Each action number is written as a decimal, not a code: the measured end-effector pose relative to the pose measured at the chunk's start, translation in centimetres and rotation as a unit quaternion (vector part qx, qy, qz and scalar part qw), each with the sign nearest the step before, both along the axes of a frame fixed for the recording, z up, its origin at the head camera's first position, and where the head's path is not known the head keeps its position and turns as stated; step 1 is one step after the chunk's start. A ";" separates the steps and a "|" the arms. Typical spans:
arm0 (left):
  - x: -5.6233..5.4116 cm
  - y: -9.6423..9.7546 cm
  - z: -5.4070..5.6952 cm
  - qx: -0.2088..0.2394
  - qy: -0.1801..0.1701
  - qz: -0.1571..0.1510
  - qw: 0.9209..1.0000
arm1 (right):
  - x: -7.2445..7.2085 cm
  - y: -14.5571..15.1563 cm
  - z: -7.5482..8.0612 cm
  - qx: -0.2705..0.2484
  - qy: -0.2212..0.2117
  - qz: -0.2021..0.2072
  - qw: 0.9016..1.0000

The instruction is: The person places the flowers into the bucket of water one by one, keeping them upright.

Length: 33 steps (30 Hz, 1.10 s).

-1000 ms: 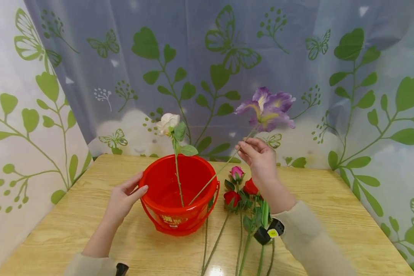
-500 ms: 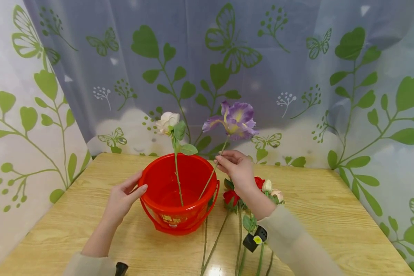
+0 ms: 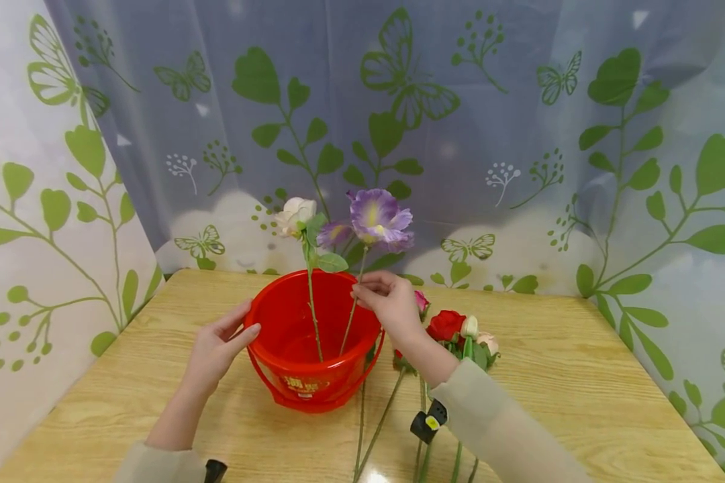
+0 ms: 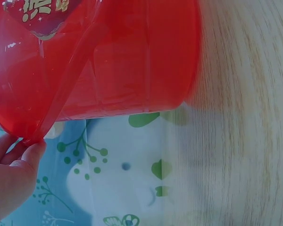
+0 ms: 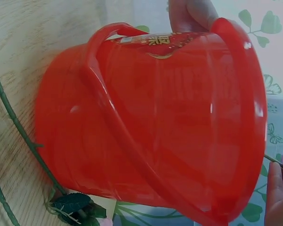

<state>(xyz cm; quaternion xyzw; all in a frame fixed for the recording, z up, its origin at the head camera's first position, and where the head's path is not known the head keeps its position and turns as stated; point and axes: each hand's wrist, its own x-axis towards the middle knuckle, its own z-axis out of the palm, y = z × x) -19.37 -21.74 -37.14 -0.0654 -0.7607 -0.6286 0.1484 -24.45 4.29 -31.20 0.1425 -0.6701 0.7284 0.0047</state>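
A red plastic bucket [image 3: 332, 389] stands on the table. My left hand [image 3: 217, 349] grips its left rim; in the left wrist view, thumb and fingers [image 4: 30, 153] pinch the edge where the handle [image 4: 68, 84] joins. Over the bucket's right side my right hand [image 3: 389, 305] pinches the stem of a purple artificial flower with a yellow centre [image 3: 377, 218], its lower end down inside. Leaning in the bucket beside it is a white rose [image 3: 295, 216] with green leaves. In the right wrist view the bucket wall [image 5: 179, 94] hides most of that stem; the right fingers [image 5: 276, 188] show past the rim.
To the bucket's right lie several artificial flowers, among them a red rose [image 3: 447, 325], a cream bud [image 3: 469, 327] and a pink rose [image 3: 421, 302], partly behind my right arm. Their stems run toward the front edge of the wooden table [image 3: 556, 376]. A printed curtain [image 3: 495, 121] hangs behind.
My right hand has moved left and down with the purple flower, which now stands more upright in the bucket, near the white rose. My left hand keeps its place on the rim.
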 end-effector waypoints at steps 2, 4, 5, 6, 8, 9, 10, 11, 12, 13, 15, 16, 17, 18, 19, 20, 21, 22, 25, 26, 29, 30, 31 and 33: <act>0.0 0.0 0.0 -0.002 0.001 0.000 1.000 | 0.0 -0.2 0.0 0.010 0.007 0.000 1.000; 0.0 0.0 0.0 -0.004 0.001 0.000 1.000 | 0.0 -0.5 -0.1 0.021 0.018 0.001 1.000; 0.0 0.0 0.0 -0.005 0.002 0.001 1.000 | -0.1 -0.6 -0.1 0.026 0.022 0.000 0.999; 0.0 -0.1 0.0 -0.006 0.001 0.002 1.000 | -0.1 -0.7 -0.2 0.029 0.025 0.002 0.999; -0.1 -0.1 -0.1 -0.007 0.001 0.002 1.000 | -0.2 -0.9 -0.2 0.036 0.032 0.003 0.999; -0.1 -0.1 -0.1 -0.007 0.000 0.003 1.000 | -0.2 -1.0 -0.3 0.038 0.034 0.004 0.999; -0.1 -0.1 -0.1 -0.008 0.000 0.003 1.000 | -0.3 -1.1 -0.3 0.042 0.034 0.005 0.999; -0.1 -0.2 -0.1 -0.010 -0.001 0.003 1.000 | -0.3 -1.2 -0.4 0.047 0.034 0.005 0.998; -0.2 -0.2 -0.2 -0.011 -0.003 0.004 1.000 | -0.3 -1.2 -0.4 0.055 0.036 0.004 0.998; -0.2 -0.2 -0.2 -0.012 -0.004 0.005 1.000 | -0.4 -1.3 -0.5 0.064 0.040 0.002 0.997; -0.2 -0.2 -0.3 -0.016 -0.005 0.006 1.000 | -0.5 -1.4 -0.6 0.077 0.040 -0.002 0.996; -0.2 -0.2 -0.3 -0.017 -0.004 0.006 1.000 | -0.6 -1.5 -0.7 0.084 0.041 -0.006 0.996; -0.2 -0.2 -0.3 -0.017 -0.004 0.006 1.000 | -0.6 -1.5 -0.7 0.089 0.042 -0.008 0.995; -0.2 -0.2 -0.3 -0.015 -0.003 0.006 1.000 | -0.7 -1.6 -0.7 0.094 0.045 -0.010 0.994; -0.2 -0.2 -0.2 -0.014 -0.003 0.006 1.000 | -0.8 -1.6 -0.7 0.096 0.045 -0.011 0.994; -0.2 -0.2 -0.2 -0.012 -0.002 0.005 1.000 | -0.8 -1.7 -0.7 0.098 0.045 -0.012 0.994; -0.2 -0.2 -0.2 -0.010 -0.002 0.003 1.000 | -0.8 -1.7 -0.7 0.101 0.045 -0.012 0.994; -0.2 -0.2 -0.1 -0.008 -0.001 0.003 1.000 | -0.9 -1.7 -0.6 0.107 0.046 -0.012 0.993; -0.1 -0.1 0.0 -0.002 -0.002 0.001 1.000 | -0.4 -1.7 0.1 0.120 0.042 -0.010 0.992; -0.1 -0.1 0.0 -0.001 -0.001 0.001 1.000 | -0.5 -1.7 0.1 0.124 0.042 -0.011 0.991; -0.1 -0.1 0.0 0.001 -0.001 -0.001 1.000 | -0.6 -1.7 0.0 0.132 0.043 -0.015 0.990; -0.2 -0.1 0.0 0.001 0.000 -0.002 1.000 | -0.6 -1.7 -0.1 0.135 0.046 -0.016 0.990; -0.2 -0.1 -0.1 0.000 -0.001 -0.002 1.000 | -0.9 -1.7 -0.4 0.137 0.048 -0.016 0.989; -0.1 -0.1 -0.1 -0.001 -0.001 -0.003 1.000 | -1.2 -1.8 -0.7 0.140 0.046 -0.017 0.989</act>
